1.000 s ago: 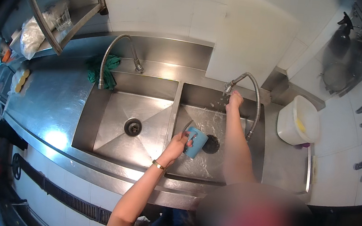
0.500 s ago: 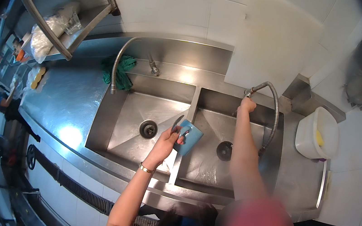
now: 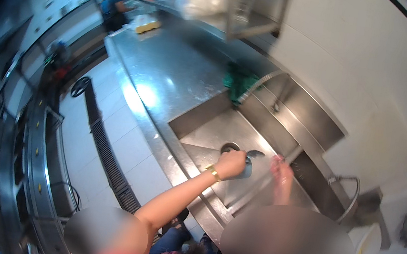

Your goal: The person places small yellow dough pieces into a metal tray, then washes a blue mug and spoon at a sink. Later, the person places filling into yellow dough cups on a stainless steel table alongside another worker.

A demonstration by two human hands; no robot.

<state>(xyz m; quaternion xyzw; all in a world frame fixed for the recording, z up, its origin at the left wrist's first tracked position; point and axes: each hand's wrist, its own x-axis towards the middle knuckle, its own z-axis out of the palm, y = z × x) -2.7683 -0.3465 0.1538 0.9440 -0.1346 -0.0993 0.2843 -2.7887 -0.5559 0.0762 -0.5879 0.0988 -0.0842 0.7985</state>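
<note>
My left hand (image 3: 232, 164) is closed over the left sink basin (image 3: 201, 147), near its drain (image 3: 231, 146). It holds a blue flat piece (image 3: 243, 175), partly hidden by the fingers, together with a dark, curved, blade-like tool (image 3: 256, 154) that juts out to the right. Beside it, over the divider between the basins, is my right hand (image 3: 282, 176). Motion smears its fingers, and I see no object in it.
A hose faucet (image 3: 265, 84) hangs by a green cloth (image 3: 239, 83) behind the left basin. Another hose (image 3: 355, 196) curves at the right basin. A white tub (image 3: 367, 246) stands far right. Left lies a steel counter (image 3: 170, 66); a person (image 3: 111, 4) stands beyond.
My view has swung left. My right hand has let go of the right faucet and come over beside the left hand, which still holds the blue piece and the dark tool.
</note>
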